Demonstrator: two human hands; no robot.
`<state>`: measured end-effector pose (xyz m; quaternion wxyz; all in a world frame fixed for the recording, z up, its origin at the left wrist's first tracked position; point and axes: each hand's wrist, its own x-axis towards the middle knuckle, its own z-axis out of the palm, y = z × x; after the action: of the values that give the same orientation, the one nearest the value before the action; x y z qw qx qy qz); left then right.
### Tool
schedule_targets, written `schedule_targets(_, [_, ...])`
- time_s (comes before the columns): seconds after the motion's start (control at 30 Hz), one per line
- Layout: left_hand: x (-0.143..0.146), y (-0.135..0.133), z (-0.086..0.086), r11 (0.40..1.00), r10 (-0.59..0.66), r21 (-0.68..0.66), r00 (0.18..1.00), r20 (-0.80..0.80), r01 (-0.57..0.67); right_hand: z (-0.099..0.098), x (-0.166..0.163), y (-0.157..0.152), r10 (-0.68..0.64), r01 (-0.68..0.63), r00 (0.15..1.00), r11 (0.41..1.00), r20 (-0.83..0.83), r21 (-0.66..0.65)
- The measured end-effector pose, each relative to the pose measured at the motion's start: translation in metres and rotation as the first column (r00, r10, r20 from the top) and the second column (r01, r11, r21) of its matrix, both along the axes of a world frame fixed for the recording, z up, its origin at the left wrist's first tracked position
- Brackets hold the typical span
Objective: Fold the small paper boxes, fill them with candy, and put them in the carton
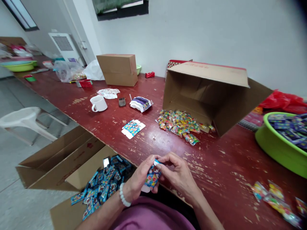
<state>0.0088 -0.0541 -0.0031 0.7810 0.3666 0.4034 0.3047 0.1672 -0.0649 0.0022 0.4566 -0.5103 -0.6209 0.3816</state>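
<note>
My left hand [139,179] and my right hand [178,174] meet at the near edge of the red table [216,166], both closed around one small colourful printed box [152,178]. The left hand grips its side and bottom, and a white bead bracelet shows on that wrist. The right hand's fingers pinch the box's top flap. A flat unfolded box blank [133,127] lies on the table beyond my hands. A pile of small colourful candy packets [178,124] spills from a brown carton [211,92] lying on its side.
An open carton [79,172] on the floor at left holds several finished blue boxes [105,183]. A green basin [275,143] at right holds dark blue packets. More candy packets [278,199] lie near right. White mug [98,103], stack of blanks [141,103], closed carton [118,68], white plastic chair [24,119].
</note>
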Motion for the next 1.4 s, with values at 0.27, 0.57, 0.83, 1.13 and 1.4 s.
schedule_targets(0.27, [-0.001,0.001,-0.002,0.982,-0.101,0.157,0.994,-0.052,0.108,-0.002,-0.007,0.005,-0.058,-0.104,0.879,0.945,-0.473,-0.309])
schedule_targets(0.57, [-0.004,0.003,-0.004,0.990,-0.068,0.118,0.995,-0.069,0.076,-0.004,-0.004,-0.001,0.107,-0.137,0.953,0.987,-0.283,-0.089])
schedule_targets(0.83, [-0.001,0.011,-0.010,0.987,-0.037,0.147,0.990,-0.135,0.057,-0.007,-0.003,0.005,0.045,-0.059,0.995,0.985,0.091,0.161])
schedule_targets(1.13, [-0.004,0.019,-0.011,0.984,-0.095,0.133,0.977,-0.189,0.122,-0.017,0.001,0.005,0.002,-0.064,0.967,0.970,0.255,0.235])
schedule_targets(1.4, [-0.008,0.024,-0.009,0.997,-0.003,0.075,0.992,-0.128,0.013,-0.031,-0.025,-0.005,-0.057,-0.002,0.978,0.960,0.202,0.280])
